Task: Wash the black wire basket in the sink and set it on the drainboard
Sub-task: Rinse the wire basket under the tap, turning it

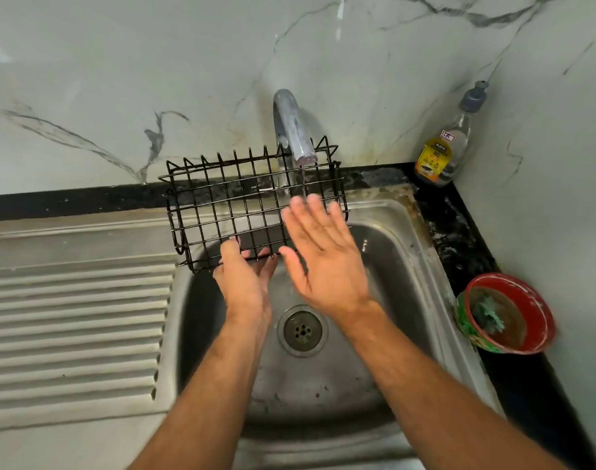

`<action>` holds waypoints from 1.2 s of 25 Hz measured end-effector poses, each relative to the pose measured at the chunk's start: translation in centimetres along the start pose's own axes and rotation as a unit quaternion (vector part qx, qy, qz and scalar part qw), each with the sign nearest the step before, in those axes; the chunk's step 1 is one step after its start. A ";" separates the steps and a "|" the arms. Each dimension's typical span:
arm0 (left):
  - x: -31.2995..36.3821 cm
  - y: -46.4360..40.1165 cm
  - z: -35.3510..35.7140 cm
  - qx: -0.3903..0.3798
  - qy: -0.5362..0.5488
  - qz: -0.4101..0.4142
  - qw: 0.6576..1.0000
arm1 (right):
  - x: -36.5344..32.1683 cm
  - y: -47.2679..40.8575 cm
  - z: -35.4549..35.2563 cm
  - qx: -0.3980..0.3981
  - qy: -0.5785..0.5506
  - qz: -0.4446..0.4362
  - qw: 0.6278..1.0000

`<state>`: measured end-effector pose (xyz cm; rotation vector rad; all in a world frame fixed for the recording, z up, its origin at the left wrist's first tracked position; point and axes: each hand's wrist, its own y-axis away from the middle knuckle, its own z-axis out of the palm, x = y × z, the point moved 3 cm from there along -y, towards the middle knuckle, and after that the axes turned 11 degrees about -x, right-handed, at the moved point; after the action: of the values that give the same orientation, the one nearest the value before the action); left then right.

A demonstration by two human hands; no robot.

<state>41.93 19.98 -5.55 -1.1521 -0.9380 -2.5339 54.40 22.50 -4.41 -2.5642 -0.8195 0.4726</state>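
Holding the black wire basket [252,205] by its near edge, our left hand [245,283] has its grip curled round the bottom wires, thumb on top. Our right hand [323,252] is spread flat, fingers straight, on the mesh at 3 o'clock. The basket hangs tilted over the sink [408,252] under the tap [291,128]. We should rub each wire through the thin stream, turning it, with the drainboard [76,317] waiting at 9 o'clock.
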 end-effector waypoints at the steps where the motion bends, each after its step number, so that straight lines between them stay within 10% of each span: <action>1: 0.0 0.1 0.1 0.008 -0.005 -0.003 1.000 | -0.3 -0.6 -0.1 -0.035 -0.001 -0.018 0.999; 8: -0.8 1.1 -0.1 0.025 -0.057 -0.006 0.998 | 4.2 -2.0 -1.3 -0.152 -0.069 0.275 0.947; 15: 0.2 1.6 -0.2 0.022 -0.145 -0.035 0.989 | -1.0 0.6 -1.2 -0.105 -0.073 0.004 0.992; 19: 1.7 1.5 -0.5 0.032 -0.254 0.024 0.966 | 3.0 0.9 -2.8 -0.083 -0.121 0.161 0.976; 25: 4.4 1.3 2.7 -0.018 -0.428 0.041 0.902 | 4.3 1.2 -2.4 -0.218 -0.344 0.376 0.832; 30: 5.5 -0.2 6.6 -0.172 -0.490 -0.027 0.854 | 2.3 5.6 1.0 -0.166 -0.462 0.542 0.682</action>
<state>42.12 24.63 1.65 -2.6737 -0.6452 -2.1005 58.31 20.02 -8.36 -2.7708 0.6596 2.2502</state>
